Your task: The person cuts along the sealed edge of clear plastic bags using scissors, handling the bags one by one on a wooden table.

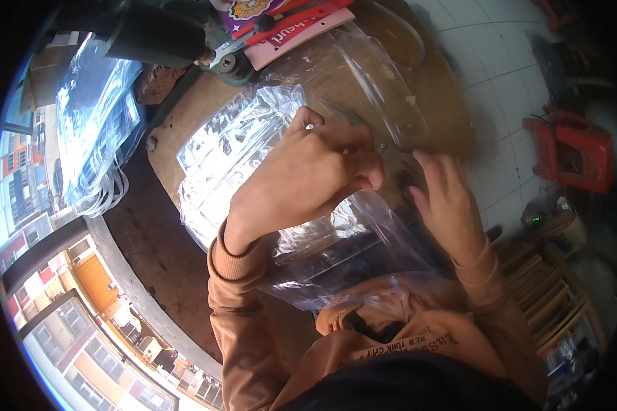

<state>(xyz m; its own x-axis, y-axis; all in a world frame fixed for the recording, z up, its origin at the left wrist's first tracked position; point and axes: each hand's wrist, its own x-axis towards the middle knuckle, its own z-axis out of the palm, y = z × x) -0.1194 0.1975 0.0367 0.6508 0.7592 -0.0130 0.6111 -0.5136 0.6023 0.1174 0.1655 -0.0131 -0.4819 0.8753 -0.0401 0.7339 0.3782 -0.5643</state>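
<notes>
My left hand [315, 164] is raised over the wooden table with its fingers curled and pressed together. Whatever it pinches is hidden or too thin to see. To its right, my right hand [449, 205] has bent fingers around the dark handles of what look like scissors, with a small round pivot [384, 146] showing. Part of their grey blade appears beyond my left fingers. A pile of shiny clear plastic bags [236, 137] lies under and left of my left hand. More clear plastic film [384, 229] drapes over the near edge toward my lap.
At the table's far side are a red-handled tool [301, 20], a pink card [298, 42] and a dark metal machine part [232, 65]. Blue-tinted plastic bags [99, 116] hang at the left. A red stool [574, 151] and wooden slatted furniture [541, 281] stand at right.
</notes>
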